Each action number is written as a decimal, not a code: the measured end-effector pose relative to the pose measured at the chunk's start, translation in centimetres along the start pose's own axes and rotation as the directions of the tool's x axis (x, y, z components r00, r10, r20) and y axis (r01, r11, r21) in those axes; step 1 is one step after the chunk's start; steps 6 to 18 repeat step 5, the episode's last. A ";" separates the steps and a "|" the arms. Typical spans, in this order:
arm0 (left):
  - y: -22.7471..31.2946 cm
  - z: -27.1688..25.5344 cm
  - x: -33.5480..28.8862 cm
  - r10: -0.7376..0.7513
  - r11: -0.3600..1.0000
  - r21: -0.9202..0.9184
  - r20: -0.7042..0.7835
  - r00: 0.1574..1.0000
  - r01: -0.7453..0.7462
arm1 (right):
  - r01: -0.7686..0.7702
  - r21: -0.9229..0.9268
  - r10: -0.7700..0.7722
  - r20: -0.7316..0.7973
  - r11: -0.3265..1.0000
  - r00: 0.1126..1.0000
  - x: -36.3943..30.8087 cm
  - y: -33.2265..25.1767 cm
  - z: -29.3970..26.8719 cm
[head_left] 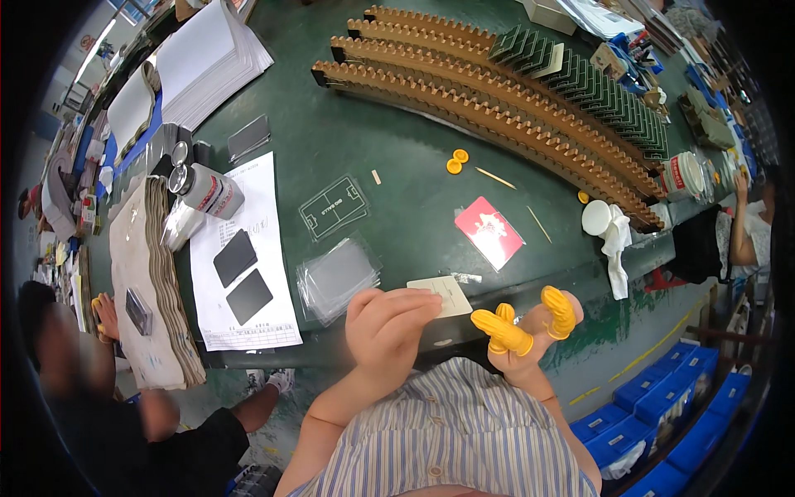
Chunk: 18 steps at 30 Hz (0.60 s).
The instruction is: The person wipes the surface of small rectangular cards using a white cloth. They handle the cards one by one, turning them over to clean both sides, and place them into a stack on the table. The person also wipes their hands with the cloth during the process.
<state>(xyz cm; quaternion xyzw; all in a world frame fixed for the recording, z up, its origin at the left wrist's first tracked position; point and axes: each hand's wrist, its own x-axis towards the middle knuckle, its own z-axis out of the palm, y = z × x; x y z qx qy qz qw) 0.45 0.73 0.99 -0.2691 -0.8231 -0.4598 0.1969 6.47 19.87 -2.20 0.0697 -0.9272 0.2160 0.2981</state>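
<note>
My left hand (387, 335) is closed on a small cream card (441, 296) at the table's near edge, its fingers pressed over the card's left side. My right hand (530, 330) wears yellow ribbed finger cots (507, 333) on several fingertips. Its fingers are apart, with nothing visible between them, and one fingertip sits right by the card's right corner; whether they touch I cannot tell. Beyond the card lies a red and white card (490, 232) in a clear cover. A stack of clear sheets (339, 278) is left of it, below dark printed cards (333, 207).
Slotted wooden racks (464, 99) fill the far right, one holding green cards (613, 99). Yellow finger cots (455, 161) and wooden sticks (495, 177) lie mid-table. A metal can (214, 192) and two black cards (236, 258) rest on paper. People sit at both sides.
</note>
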 end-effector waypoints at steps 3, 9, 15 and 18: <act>0.1 -0.2 0.0 0.005 1.000 0.011 0.004 1.000 -0.005 | -0.006 0.009 0.006 -0.030 1.000 1.000 0.0 -0.2 0.1; 0.0 -0.2 -0.2 0.012 1.000 0.013 0.004 1.000 -0.012 | 0.013 -0.002 -0.013 -0.037 1.000 0.999 0.4 -0.5 -0.1; 0.0 -0.2 -0.2 0.012 1.000 0.013 0.004 1.000 -0.012 | 0.013 -0.002 -0.013 -0.037 1.000 0.999 0.4 -0.5 -0.1; 0.0 -0.2 -0.2 0.012 1.000 0.013 0.004 1.000 -0.012 | 0.013 -0.002 -0.013 -0.037 1.000 0.999 0.4 -0.5 -0.1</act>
